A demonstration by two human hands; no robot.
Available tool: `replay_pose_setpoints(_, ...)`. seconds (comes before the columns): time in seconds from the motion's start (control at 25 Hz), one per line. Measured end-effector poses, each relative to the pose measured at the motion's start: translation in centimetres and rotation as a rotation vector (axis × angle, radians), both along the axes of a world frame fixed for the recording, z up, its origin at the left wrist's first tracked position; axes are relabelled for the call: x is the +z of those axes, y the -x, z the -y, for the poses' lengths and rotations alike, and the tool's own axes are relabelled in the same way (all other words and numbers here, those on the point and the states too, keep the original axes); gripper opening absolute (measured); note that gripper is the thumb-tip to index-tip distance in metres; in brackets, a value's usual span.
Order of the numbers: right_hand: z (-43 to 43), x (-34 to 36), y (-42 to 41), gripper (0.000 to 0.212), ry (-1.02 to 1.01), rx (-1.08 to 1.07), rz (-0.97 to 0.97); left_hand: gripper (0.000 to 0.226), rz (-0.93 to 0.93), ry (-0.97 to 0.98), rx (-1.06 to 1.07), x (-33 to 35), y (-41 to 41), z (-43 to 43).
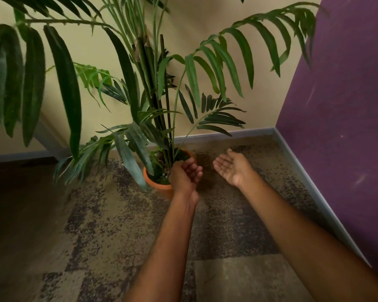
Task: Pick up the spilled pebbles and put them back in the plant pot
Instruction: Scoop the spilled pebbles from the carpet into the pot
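Note:
An orange plant pot (158, 187) stands on the carpet, with green moss and a few pale pebbles (166, 171) on its soil. My left hand (187, 175) is cupped and tilted over the pot's right rim, fingers curled; whether pebbles lie in it is hidden. My right hand (232, 166) floats palm up to the right of the pot, fingers apart, with nothing in it. I see no loose pebbles on the floor.
A tall palm (153, 94) with long drooping fronds rises from the pot and overhangs the left side. A cream wall stands behind and a purple wall (340, 127) at the right, meeting in a corner. Mottled brown carpet (140, 236) covers the floor.

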State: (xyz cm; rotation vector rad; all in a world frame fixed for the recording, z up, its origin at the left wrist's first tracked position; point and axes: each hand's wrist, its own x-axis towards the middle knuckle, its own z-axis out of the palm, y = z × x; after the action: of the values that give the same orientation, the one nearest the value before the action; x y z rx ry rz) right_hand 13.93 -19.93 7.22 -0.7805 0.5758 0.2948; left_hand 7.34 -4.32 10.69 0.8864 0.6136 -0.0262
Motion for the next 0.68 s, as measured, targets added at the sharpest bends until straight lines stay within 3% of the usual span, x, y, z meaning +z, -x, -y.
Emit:
replay_pose_setpoints(0.2,6.0,-3.1,0.1,0.025,0.145,-0.065,-0.087,0.030,-0.050,-0.104,-0.363,-2.6,-1.3,3.7)
replay_pose_setpoints(0.36,9.0,-5.4,-0.2,0.016,0.269,-0.051,-0.132,0.021,-0.138,-0.242,-0.405,-6.3,-2.3,5.4)
replay_pose_setpoints(0.48,10.2,-7.3,-0.2,0.030,0.465,0.086,-0.142,0.018,-0.191,-0.418,-0.436,-9.5,-2.9,6.4)
replay_pose_setpoints(0.68,11.1,-10.8,-1.1,0.061,1.041,0.455,-0.068,0.035,-0.168,-0.779,-0.642,-14.2,-5.0,7.2)
